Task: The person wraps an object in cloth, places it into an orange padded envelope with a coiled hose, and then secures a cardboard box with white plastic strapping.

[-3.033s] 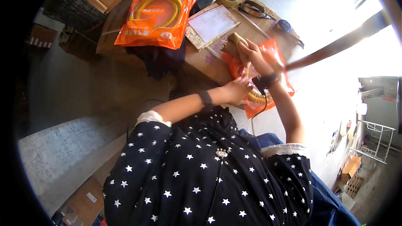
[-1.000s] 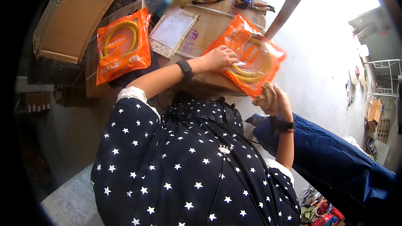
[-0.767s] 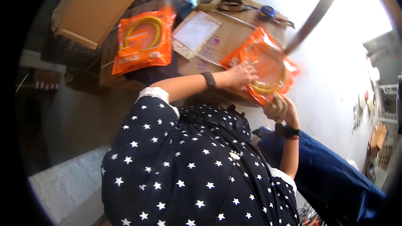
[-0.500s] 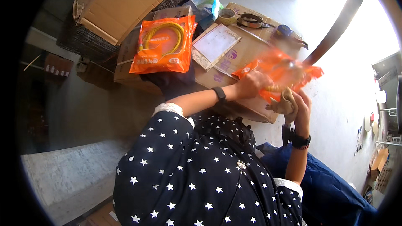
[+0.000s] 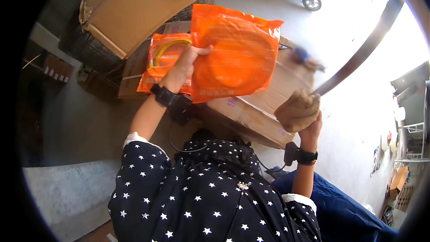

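My left hand [image 5: 184, 62] grips the left edge of an orange plastic bag [image 5: 237, 56], thumb across its front. The bag is held up in front of the cardboard box, its wide printed side facing me; a faint ring shape shows through the film. Partly behind that hand, a second orange bag [image 5: 154, 74] lies on the box, with a coiled yellow hose [image 5: 166, 48] showing through its clear window. Off to the right, my right hand [image 5: 312, 127] is closed on a crumpled tan cloth [image 5: 298, 111], which hides most of its fingers.
Beneath the bags is a large cardboard box [image 5: 251, 123]. A blurred blue tool [image 5: 302, 56] lies on its far right. Open cardboard flaps [image 5: 143, 4] rise at the far left, a scooter wheel [image 5: 312, 2] stands beyond, and dark blue fabric [image 5: 345, 206] lies at lower right.
The orange bag has moved left in my left hand, away from my right hand, and now covers the tape roll and paper sheet. My right hand keeps the cloth, still at the right.
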The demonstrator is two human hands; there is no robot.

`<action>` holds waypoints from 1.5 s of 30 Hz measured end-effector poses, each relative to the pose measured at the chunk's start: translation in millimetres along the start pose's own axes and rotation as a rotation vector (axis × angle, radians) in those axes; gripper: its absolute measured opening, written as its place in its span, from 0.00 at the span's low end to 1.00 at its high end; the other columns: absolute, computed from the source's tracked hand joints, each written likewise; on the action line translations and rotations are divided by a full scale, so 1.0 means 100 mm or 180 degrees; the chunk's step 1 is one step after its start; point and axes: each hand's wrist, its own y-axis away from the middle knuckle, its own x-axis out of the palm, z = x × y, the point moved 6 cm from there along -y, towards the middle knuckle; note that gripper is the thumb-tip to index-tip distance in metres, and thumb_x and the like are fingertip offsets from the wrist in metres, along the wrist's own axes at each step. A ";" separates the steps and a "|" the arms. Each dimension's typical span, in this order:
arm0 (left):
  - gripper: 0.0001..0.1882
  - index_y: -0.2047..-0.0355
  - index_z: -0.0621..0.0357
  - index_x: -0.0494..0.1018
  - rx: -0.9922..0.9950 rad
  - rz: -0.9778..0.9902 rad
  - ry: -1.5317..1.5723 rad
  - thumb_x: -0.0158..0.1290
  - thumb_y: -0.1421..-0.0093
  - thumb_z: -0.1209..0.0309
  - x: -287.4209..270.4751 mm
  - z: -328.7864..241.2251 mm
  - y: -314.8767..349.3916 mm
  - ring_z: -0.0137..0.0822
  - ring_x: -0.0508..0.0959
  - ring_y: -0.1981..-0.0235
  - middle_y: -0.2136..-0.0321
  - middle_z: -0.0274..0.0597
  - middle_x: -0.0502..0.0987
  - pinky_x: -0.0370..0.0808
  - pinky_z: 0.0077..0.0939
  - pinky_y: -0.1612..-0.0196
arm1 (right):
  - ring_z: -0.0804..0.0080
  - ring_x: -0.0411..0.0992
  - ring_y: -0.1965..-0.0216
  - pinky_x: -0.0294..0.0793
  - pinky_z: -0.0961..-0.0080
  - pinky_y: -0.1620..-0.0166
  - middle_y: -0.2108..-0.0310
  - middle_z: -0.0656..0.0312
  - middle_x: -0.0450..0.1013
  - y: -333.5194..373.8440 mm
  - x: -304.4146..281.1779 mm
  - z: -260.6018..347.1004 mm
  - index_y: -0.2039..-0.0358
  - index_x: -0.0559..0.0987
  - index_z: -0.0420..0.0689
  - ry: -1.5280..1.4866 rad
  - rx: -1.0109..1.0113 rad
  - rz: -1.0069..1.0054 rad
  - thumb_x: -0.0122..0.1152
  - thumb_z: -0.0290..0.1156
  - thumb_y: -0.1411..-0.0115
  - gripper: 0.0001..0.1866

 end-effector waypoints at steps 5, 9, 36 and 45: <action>0.16 0.56 0.65 0.72 -0.0385 -0.0162 -0.0160 0.56 0.45 0.75 -1.22 -0.37 -0.11 0.36 0.78 0.60 0.60 0.44 0.77 0.75 0.33 0.53 | 0.53 0.57 0.40 0.52 0.55 0.37 0.40 0.53 0.59 0.07 0.10 -0.33 0.40 0.60 0.44 -0.1181 0.0458 0.0180 0.41 0.44 0.35 0.27; 0.17 0.53 0.62 0.70 -0.1514 -0.0347 -0.0590 0.53 0.43 0.75 -2.55 -0.12 -0.44 0.40 0.77 0.56 0.59 0.46 0.77 0.73 0.37 0.50 | 0.52 0.57 0.40 0.52 0.55 0.37 0.40 0.50 0.57 0.08 0.23 -0.55 0.39 0.58 0.40 -0.1001 0.0416 -0.0077 0.47 0.38 0.37 0.28; 0.23 0.51 0.67 0.65 -0.0426 -0.0504 -0.1798 0.56 0.44 0.70 -2.89 -0.66 -0.41 0.36 0.74 0.53 0.55 0.48 0.73 0.70 0.28 0.50 | 0.58 0.59 0.41 0.57 0.59 0.39 0.42 0.54 0.61 -0.33 1.70 -1.65 0.40 0.59 0.42 -0.0690 0.0040 -0.0298 0.46 0.38 0.37 0.26; 0.22 0.57 0.68 0.68 -0.0439 -0.0344 -0.1824 0.60 0.47 0.67 -3.27 -0.36 -0.51 0.31 0.76 0.65 0.66 0.44 0.76 0.73 0.24 0.60 | 0.65 0.70 0.62 0.69 0.67 0.60 0.58 0.60 0.72 -1.47 3.53 -2.65 0.50 0.73 0.48 0.5436 -0.2181 0.1960 0.53 0.29 0.45 0.20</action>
